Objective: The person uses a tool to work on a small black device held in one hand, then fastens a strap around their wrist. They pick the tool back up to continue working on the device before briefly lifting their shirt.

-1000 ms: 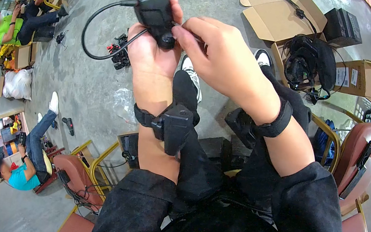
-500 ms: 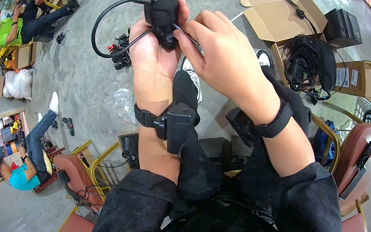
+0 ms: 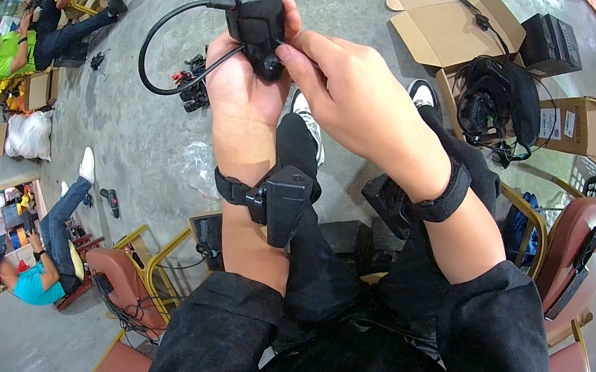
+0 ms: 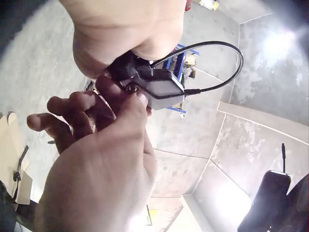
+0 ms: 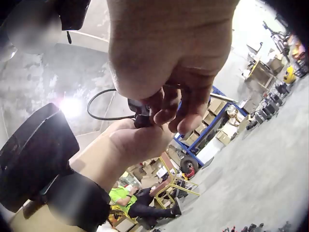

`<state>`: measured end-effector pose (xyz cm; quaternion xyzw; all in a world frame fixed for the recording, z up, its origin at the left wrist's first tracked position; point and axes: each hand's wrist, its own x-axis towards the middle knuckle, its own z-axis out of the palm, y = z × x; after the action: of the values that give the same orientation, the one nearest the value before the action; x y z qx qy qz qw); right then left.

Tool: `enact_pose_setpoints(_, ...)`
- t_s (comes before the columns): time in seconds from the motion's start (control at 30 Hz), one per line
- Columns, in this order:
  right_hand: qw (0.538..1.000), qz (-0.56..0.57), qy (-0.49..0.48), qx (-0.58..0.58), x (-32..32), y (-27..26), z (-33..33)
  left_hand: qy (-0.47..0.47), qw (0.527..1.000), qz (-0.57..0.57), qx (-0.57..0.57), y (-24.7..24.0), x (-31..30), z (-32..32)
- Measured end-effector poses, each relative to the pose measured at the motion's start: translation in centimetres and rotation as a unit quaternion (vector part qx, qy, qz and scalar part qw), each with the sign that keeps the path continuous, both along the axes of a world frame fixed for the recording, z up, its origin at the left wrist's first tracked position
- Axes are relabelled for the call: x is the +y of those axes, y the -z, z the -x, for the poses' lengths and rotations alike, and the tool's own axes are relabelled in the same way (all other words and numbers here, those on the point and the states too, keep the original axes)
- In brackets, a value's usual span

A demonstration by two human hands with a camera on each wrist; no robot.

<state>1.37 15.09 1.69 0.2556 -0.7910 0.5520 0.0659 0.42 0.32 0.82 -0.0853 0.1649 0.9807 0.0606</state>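
Observation:
In the head view, my left hand (image 3: 246, 93) grips a boxy black device (image 3: 256, 15) with a rounded knob at its lower end. A black cable (image 3: 145, 51) loops from its side. My right hand (image 3: 355, 88) is at the device's right side, thumb and forefinger pinching a thin metal tool (image 3: 281, 44), mostly hidden by the fingers. In the left wrist view, the right thumb is right by a small round screw (image 4: 131, 88) on the device, other fingers loosely spread. The right wrist view shows the right hand's fingers bent over the device, above the left palm.
Black units are strapped to both forearms. An opened cardboard box (image 3: 453, 30) and a black bag (image 3: 496, 101) lie at upper right. Red-brown chairs (image 3: 584, 236) stand at both sides. Two seated people are at left; a plastic bag (image 3: 201, 169) lies on the floor.
The device shifted slightly up and right, then settled a little lower. The right hand turned about it; the tool's thin shaft showed beyond the fingers half a second ago and is mostly hidden now.

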Motion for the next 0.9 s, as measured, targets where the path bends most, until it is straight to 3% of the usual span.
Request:
enact_pose_setpoints(0.3,1.0,-0.003,-0.006,0.008,0.0,-0.2,0.0,-0.022,0.999,0.023,0.004,0.1,-0.1,0.1)
enact_pose_setpoints(0.37,0.988,-0.079,0.035,0.125,0.1,0.4,0.1,-0.009,1.0,0.01,0.013,0.2,-0.2,0.2)
enact_pose_setpoints(0.6,0.961,-0.117,0.058,0.243,0.1,0.9,0.7,-0.016,0.999,0.036,0.012,0.0,-0.1,0.1)
enact_pose_setpoints(0.7,0.973,-0.082,0.05,0.21,0.1,0.5,0.4,-0.013,0.998,0.06,0.019,0.2,-0.2,0.1)
enact_pose_setpoints(0.77,1.0,-0.002,0.009,0.021,0.0,0.1,0.0,-0.016,0.999,0.043,0.011,0.0,0.1,0.0)
enact_pose_setpoints(0.9,0.996,-0.012,-0.018,-0.085,0.3,-1.1,-0.2,-0.011,0.999,0.038,-0.01,0.1,-0.4,0.2)
